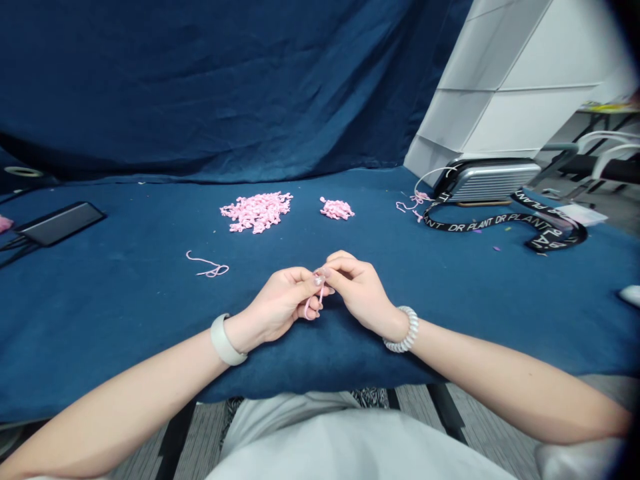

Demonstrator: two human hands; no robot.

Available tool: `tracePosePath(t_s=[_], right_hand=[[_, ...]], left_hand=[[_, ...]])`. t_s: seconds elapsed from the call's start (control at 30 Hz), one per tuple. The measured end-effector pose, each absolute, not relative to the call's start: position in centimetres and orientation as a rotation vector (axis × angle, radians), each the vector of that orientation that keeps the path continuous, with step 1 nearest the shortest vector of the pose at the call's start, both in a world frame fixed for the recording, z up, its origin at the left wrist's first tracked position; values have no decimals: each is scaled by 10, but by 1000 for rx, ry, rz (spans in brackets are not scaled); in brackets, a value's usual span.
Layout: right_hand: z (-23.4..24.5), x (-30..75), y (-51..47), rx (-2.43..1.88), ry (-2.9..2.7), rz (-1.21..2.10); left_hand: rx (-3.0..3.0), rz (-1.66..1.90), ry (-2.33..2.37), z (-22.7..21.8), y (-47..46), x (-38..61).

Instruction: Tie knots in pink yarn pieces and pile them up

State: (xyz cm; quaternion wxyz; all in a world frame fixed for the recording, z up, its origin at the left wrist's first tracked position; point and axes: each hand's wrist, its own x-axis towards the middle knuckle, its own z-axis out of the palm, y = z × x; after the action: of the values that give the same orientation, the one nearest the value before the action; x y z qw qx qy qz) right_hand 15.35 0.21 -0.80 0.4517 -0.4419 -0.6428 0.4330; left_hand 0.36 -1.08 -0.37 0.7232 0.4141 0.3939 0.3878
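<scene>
Our fingers (345,265) pinch closely at centre frame, curled around a thin pink yarn strand (321,295), with the fingertips hiding its exact hold. Both our left hand (273,308) and right hand (363,293) hold it above a navy blue cloth (125,313) — upper centre, a large heap of pink knotted yarn pieces (256,212) and a smaller heap of pink knotted yarn pieces (337,209); left of our hands, a loose pink yarn length (207,268).

From where I'm watching, I place everything off the larger heap of yarn loops (257,212): a smaller heap (337,209) just right, a flat device (60,223) far left, a loose yarn strand (207,265) in front, a lettered strap (500,220) and a metal case (487,181) well right.
</scene>
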Motion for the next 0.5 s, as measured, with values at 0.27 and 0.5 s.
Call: tracePosePath(t_s=[0.27,0.5], right_hand=[[-7,155,2,-1058,-1613,1130],[-8,156,4,-972,-1481,1435]], left_hand=[[1044,859,897,-2,-11,2],[1082,866,901,0,-12,3]])
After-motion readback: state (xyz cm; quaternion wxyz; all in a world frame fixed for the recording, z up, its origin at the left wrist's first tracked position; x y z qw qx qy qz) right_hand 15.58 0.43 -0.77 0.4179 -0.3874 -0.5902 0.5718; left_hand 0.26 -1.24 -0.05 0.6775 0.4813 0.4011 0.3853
